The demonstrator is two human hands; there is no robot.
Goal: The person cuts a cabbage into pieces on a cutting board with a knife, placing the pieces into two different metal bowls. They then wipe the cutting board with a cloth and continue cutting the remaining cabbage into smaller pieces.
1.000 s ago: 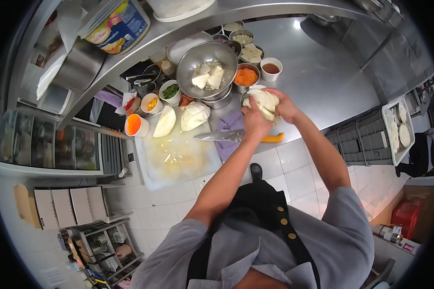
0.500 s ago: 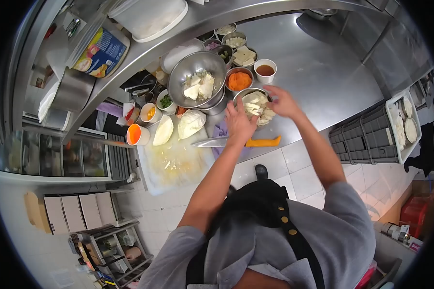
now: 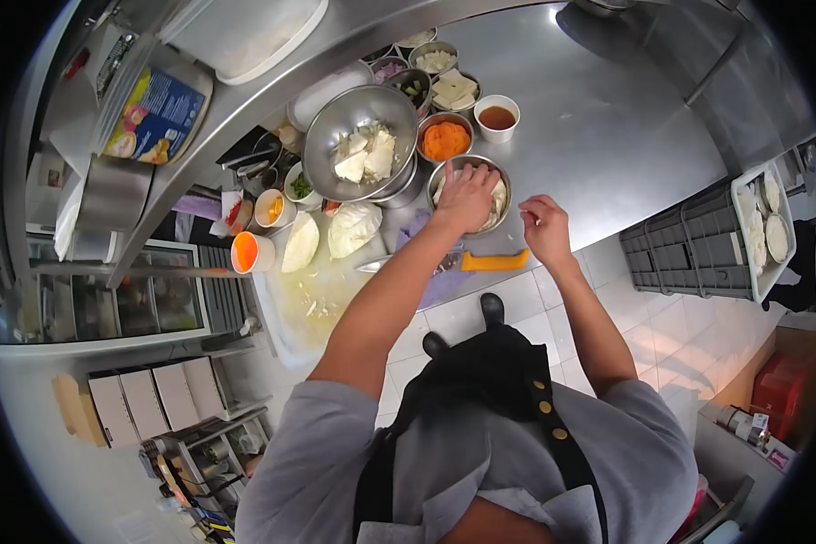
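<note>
My left hand (image 3: 465,198) lies palm down with fingers spread on pale cut pieces (image 3: 498,201) in a round metal bowl (image 3: 508,189). It covers much of the contents. Just right of the bowl, my right hand (image 3: 546,228) hovers apart from the rim, fingers curled together; whether anything is between them is hidden. Below the bowl lies a knife (image 3: 494,261) with a yellow handle, its blade partly behind my left forearm. A purple cloth (image 3: 442,288) is under it. Cabbage chunks (image 3: 354,229) rest on the white cutting board (image 3: 290,313) to the left.
A large metal bowl (image 3: 317,150) with pale chunks stands at the left. Behind my hands are a bowl of orange pieces (image 3: 446,140), a cup of brown liquid (image 3: 497,119) and several filled bowls. A steel shelf (image 3: 281,86) overhangs the left; a grey crate (image 3: 675,254) stands right.
My left hand has moved from the bowl's left side onto the pieces inside it. My right hand has left the right rim, moved down toward me, and curled its fingers. The view has shifted slightly.
</note>
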